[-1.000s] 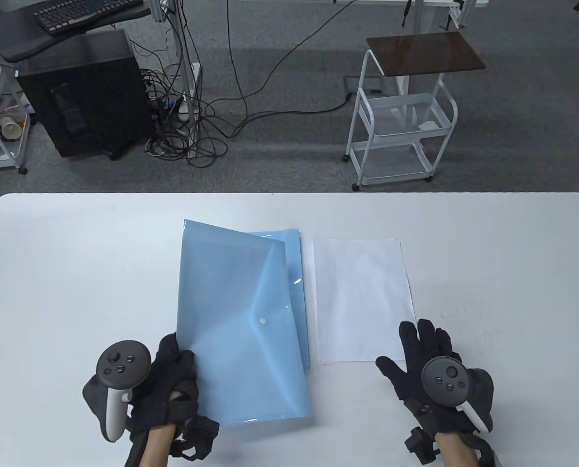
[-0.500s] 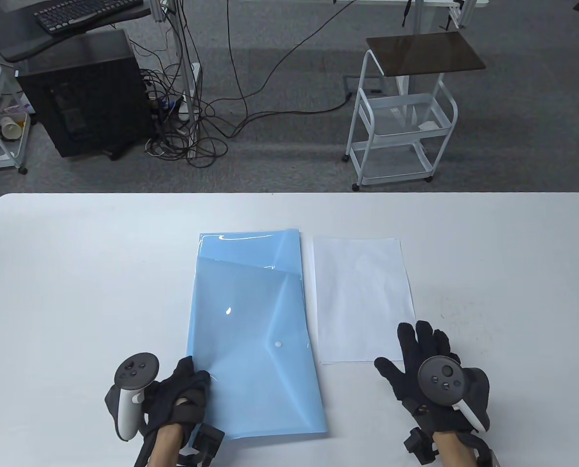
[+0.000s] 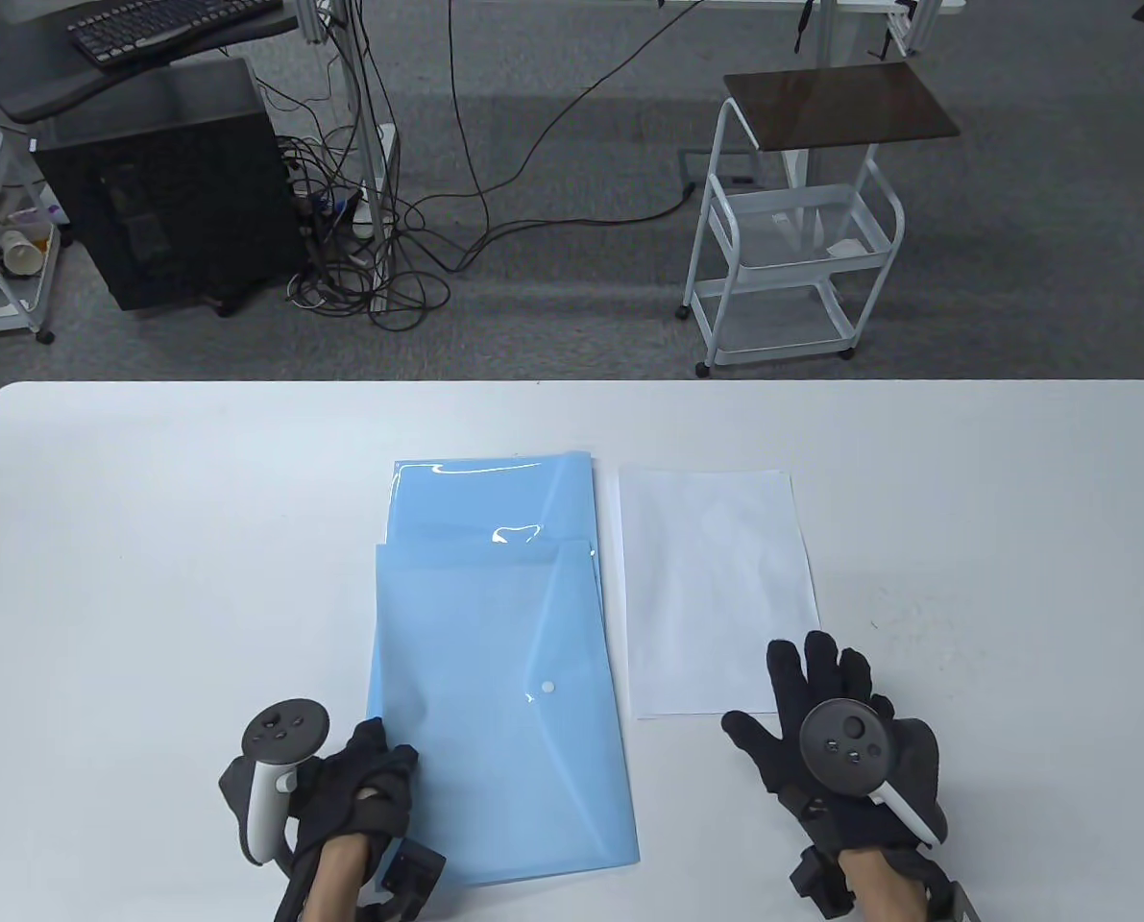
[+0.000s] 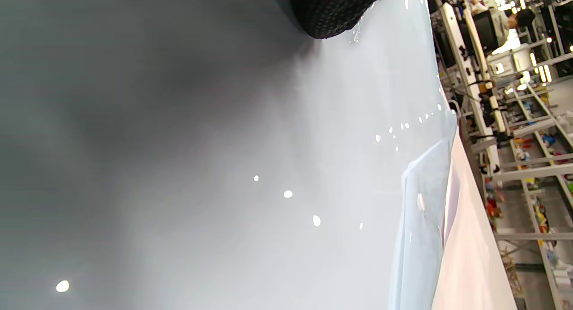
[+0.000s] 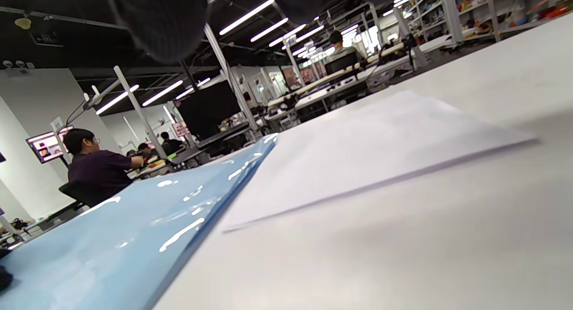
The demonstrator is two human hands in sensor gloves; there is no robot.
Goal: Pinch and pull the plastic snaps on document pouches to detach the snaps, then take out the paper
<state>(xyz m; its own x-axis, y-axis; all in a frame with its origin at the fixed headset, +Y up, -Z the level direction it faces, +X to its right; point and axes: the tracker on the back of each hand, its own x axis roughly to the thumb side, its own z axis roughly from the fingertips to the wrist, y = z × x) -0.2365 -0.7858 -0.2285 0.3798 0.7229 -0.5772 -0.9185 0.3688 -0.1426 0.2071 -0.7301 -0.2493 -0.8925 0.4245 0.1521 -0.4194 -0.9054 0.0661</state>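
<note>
Grey carpet (image 3: 572,288) — white trolley (image 3: 792,240)

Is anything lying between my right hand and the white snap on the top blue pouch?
Nothing visible does. Between the right hand and the snap lie only bare table and the paper's near corner.

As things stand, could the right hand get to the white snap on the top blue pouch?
Probably yes. The right hand lies open beside the paper; the snap faces up uncovered on the top pouch, with only flat paper between them.
</note>
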